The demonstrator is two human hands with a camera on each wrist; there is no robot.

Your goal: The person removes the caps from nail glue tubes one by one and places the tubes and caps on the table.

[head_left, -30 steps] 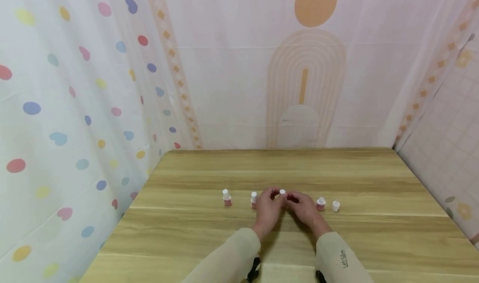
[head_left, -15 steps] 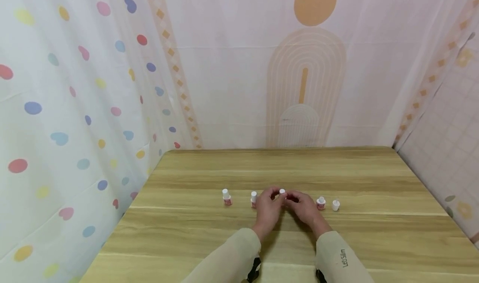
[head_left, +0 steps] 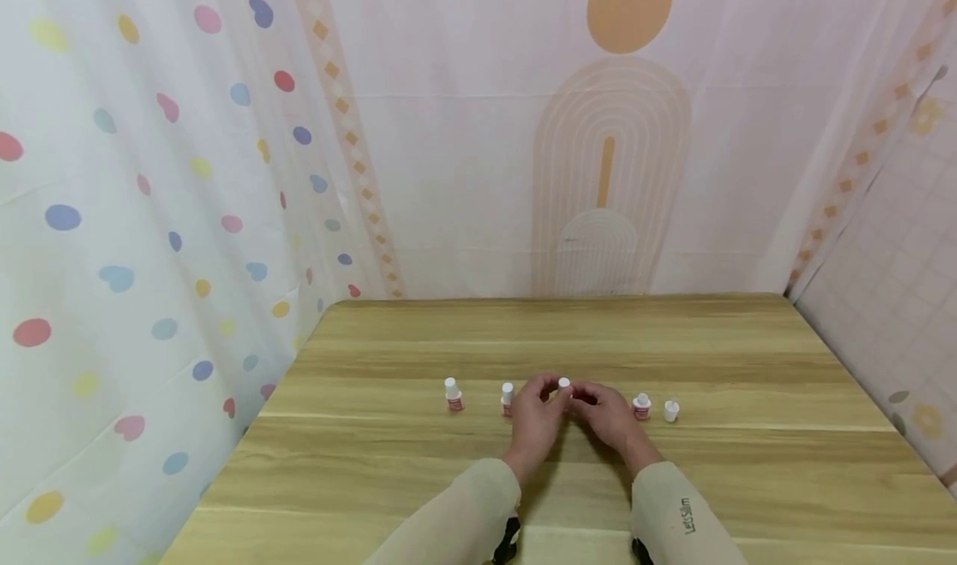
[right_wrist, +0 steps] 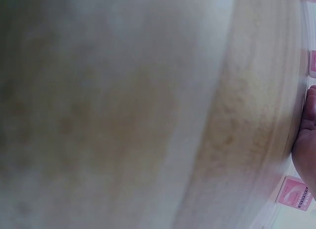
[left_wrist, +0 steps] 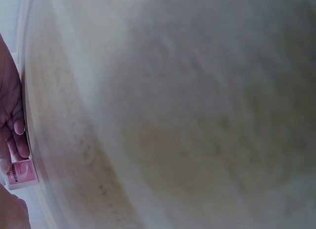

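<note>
Both hands meet at a small upright bottle with a pink label [left_wrist: 22, 172] and a white cap [head_left: 564, 383]. My left hand [head_left: 537, 420] has thumb and forefinger pinching it at the cap. From the other side my right hand [head_left: 607, 415] pinches its body, with fingertips against the label in the left wrist view. The hands hide most of this bottle in the head view. Just right of the right hand stands an uncapped pink-labelled bottle [head_left: 641, 407], its white neck showing. Beside that, a loose white cap [head_left: 671, 411] stands on the table.
Two more capped bottles stand upright to the left: one farther off [head_left: 453, 395], one close by the left hand [head_left: 507, 400], partly covered by it. The wooden table [head_left: 374, 482] runs back to a patterned curtain [head_left: 463, 174], with more curtain along both sides.
</note>
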